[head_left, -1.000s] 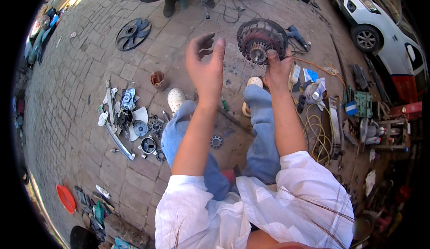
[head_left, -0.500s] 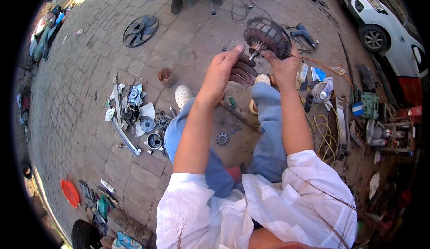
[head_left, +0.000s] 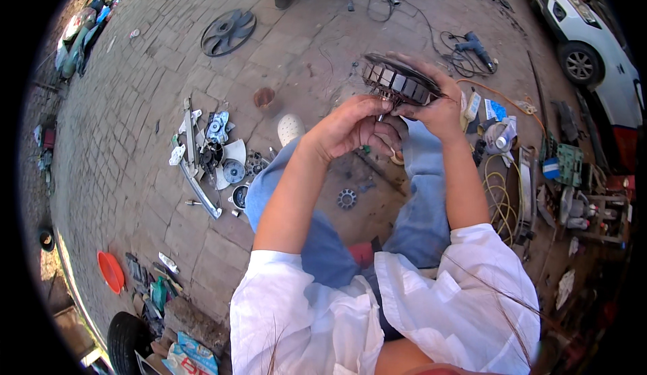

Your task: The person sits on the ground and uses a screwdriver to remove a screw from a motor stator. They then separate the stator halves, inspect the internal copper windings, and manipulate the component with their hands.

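Note:
A dark, round motor rotor (head_left: 396, 80) with flat segments round its rim is held up over my knees, tilted so its short metal shaft points down toward me. My right hand (head_left: 439, 110) grips its right side, thumb below and fingers over the far rim. At the shaft, the thumb of my left hand (head_left: 356, 127) presses in with the fingers curled beneath; the exact contact is partly hidden. Between my feet, on the paving, lies a small toothed ring (head_left: 347, 199).
Loose motor parts and metal rails (head_left: 192, 139) lie left of my legs, with a black fan (head_left: 229, 32) beyond. A heat gun (head_left: 476, 51), yellow cable (head_left: 500, 196) and tools are on the right, near a white car (head_left: 593, 31). Someone crouches at the far edge.
My left hand has moved from open beside the rotor to closed at its shaft. The rotor has tipped and come lower, its segmented rim now showing side-on. The view has shifted slightly.

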A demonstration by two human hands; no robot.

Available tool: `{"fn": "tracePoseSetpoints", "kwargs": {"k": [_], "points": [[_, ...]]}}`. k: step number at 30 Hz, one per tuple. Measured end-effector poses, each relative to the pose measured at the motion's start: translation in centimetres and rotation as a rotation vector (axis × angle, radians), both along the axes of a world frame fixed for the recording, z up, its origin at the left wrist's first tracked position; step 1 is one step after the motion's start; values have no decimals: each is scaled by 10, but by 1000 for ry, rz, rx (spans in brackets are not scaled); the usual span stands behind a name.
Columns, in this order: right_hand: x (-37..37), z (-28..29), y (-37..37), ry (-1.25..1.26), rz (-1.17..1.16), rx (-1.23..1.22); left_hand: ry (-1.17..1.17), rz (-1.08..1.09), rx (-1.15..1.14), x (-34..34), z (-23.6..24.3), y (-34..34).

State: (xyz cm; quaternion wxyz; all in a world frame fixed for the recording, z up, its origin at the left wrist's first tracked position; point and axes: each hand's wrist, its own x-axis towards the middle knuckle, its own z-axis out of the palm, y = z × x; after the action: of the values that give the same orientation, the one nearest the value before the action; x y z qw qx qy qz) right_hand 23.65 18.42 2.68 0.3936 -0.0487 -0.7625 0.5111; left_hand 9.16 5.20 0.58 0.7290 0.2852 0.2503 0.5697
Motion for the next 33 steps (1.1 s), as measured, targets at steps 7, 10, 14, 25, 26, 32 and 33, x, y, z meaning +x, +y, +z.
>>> {"fn": "tracePoseSetpoints", "kwargs": {"k": [7,10,14,25,26,32,33], "points": [[5,15,-10,-41,94,267,-113,-171,8,-2,-18,-16],[6,15,-17,2,199,339,-67,-204,26,4,-20,-31],[14,13,-24,-57,328,364,114,-115,21,14,-28,-52],[29,0,8,-403,697,-41,589,62,142,-2,-44,-66],[30,-2,7,-401,728,-89,552,50,126,1,-44,-65],[29,4,-6,-596,556,88,348,-112,-90,13,-52,-59],[28,4,-9,-603,522,80,436,-151,-99,12,-51,-56]]}}
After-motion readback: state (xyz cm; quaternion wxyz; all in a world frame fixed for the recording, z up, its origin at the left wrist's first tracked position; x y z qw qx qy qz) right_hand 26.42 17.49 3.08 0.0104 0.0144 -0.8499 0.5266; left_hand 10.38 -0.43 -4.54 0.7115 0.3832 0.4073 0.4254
